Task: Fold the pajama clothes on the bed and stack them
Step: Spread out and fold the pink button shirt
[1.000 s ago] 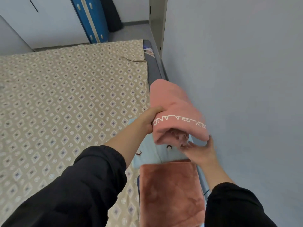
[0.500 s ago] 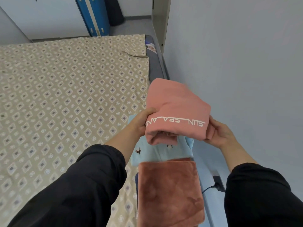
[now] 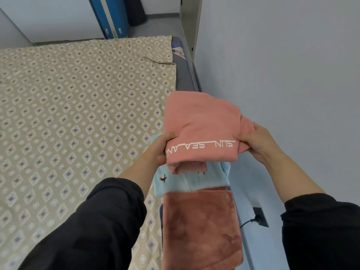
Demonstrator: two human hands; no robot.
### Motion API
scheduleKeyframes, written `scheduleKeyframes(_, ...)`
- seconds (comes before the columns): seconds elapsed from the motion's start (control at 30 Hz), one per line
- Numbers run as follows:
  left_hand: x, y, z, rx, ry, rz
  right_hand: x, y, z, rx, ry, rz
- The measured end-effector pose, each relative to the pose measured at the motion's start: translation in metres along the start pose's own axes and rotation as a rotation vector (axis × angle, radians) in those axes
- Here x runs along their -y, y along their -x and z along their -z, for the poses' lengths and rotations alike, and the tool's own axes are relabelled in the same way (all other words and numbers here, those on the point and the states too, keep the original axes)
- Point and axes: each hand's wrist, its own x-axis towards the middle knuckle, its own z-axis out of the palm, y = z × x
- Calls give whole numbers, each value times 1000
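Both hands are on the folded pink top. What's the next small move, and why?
Probably lower the pink top straight down onto the light blue garment. The left hand and right hand grip its two sides, it looks folded, and it hangs over that piece on the bed.

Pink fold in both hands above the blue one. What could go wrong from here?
1. An inner layer sags below the pink garment, which the left hand and right hand hold only at its sides. The fold may open on set-down.
2. The blue garment lies at the right edge of the bed, by the wall. A stack there may slide off.
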Motion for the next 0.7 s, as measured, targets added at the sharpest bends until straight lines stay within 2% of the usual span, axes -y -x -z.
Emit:
scheduleKeyframes(0.1, 29, -7, 29, -179, -115, 70, -45, -1, -17, -46, 98, -76)
scheduleKeyframes(0.2, 59, -12, 55, -450, -425, 115, -99, -2, -30, 15, 135, -365)
scheduleKeyframes(0.27, 70, -13, 64, -487, -482, 137, -118, -1, -36, 35, 89, -495)
scheduleKeyframes(0.4, 75, -15, 62, -436, -455, 129, -123, -7, -46, 23, 39, -439)
scheduleKeyframes(0.6, 72, -6, 61, -474, -362, -117, -112, -6, -49, -40, 83, -239)
scheduleKeyframes(0.7, 87, -1, 70, -494, -392, -102, -123, 0, -49, -65, 161, -258)
